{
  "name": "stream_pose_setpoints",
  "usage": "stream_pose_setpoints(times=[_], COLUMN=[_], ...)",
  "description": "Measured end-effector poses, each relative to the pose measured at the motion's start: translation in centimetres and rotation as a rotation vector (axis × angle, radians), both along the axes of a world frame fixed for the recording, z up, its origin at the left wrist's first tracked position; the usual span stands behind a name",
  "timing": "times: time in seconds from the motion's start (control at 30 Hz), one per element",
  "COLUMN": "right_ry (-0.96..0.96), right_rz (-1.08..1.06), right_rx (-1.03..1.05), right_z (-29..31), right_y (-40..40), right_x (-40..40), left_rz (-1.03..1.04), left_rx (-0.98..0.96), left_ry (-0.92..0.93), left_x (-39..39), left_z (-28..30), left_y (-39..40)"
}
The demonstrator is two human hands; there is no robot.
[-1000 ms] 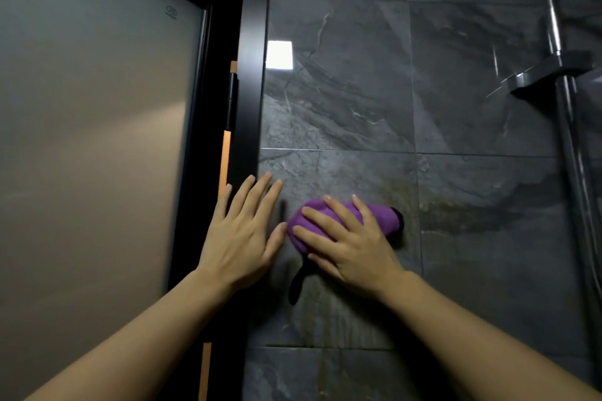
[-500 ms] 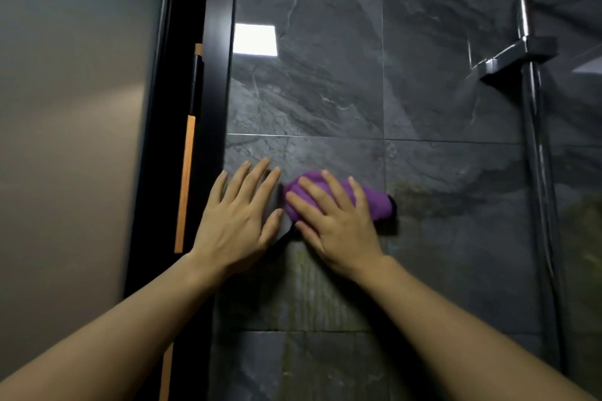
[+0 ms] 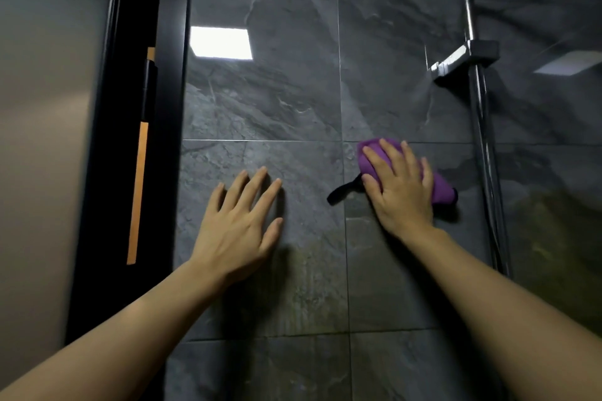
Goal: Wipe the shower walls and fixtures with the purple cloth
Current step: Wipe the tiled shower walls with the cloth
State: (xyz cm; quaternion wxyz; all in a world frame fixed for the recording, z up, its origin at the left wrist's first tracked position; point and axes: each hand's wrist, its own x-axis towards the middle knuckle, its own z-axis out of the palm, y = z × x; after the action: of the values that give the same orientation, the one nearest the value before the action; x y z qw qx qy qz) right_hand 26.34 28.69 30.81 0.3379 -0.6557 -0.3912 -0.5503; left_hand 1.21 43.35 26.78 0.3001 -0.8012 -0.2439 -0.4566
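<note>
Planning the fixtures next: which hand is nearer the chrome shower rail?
Right. The right hand presses the purple cloth on the tile just left of the chrome shower rail; the left hand lies flat on the wall, nearer the door frame.

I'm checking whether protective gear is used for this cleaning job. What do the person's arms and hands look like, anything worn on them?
Nothing is worn that the head view shows. The left hand and right hand are bare, with no gloves, rings or watch visible. Both forearms are bare as far as the frame's lower edge, with no sleeve in view. The fingernails look short and unpainted.
</note>
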Motion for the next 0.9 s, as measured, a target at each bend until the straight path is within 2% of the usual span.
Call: stream_pose_setpoints(times=[0.1, 0.23, 0.33, 0.4, 0.53, 0.67, 0.73, 0.9], right_ry=[-0.054, -0.241, -0.307, -0.28, -0.064, 0.05, 0.019, -0.222], right_rz=[0.002, 0.008, -0.007, -0.016, -0.021, -0.004, 0.006, 0.012], right_rx=[-0.008, -0.144, -0.247, -0.248, -0.138, -0.037, -0.027, -0.172], right_z=[-1.7, -6.0, -8.9, -9.6, -7.9, -5.4, -5.4, -9.9], right_y=[0.9, 1.0, -0.3, -1.7, -3.6, -2.5, -1.3, 0.5], right_x=[-1.3, -2.0, -0.5, 1.3, 3.7, 2.3, 0.9, -1.6], left_rz=[0.006, 0.018, -0.005, -0.028, -0.038, 0.006, 0.029, 0.074], left_rx=[-0.002, 0.012, 0.004, 0.011, 0.012, -0.019, -0.03, -0.058], left_ry=[0.015, 0.014, 0.022, 0.031, 0.038, 0.031, 0.032, 0.021], left_x=[0.8, 1.8, 2.8, 3.2, 3.0, 2.2, 1.6, 0.0], left_z=[0.4, 0.8, 0.9, 0.9, 0.5, -0.4, -1.1, -2.7], left_y=[-0.5, -1.5, -2.4, -2.9, -3.2, -2.5, -1.8, -0.8])
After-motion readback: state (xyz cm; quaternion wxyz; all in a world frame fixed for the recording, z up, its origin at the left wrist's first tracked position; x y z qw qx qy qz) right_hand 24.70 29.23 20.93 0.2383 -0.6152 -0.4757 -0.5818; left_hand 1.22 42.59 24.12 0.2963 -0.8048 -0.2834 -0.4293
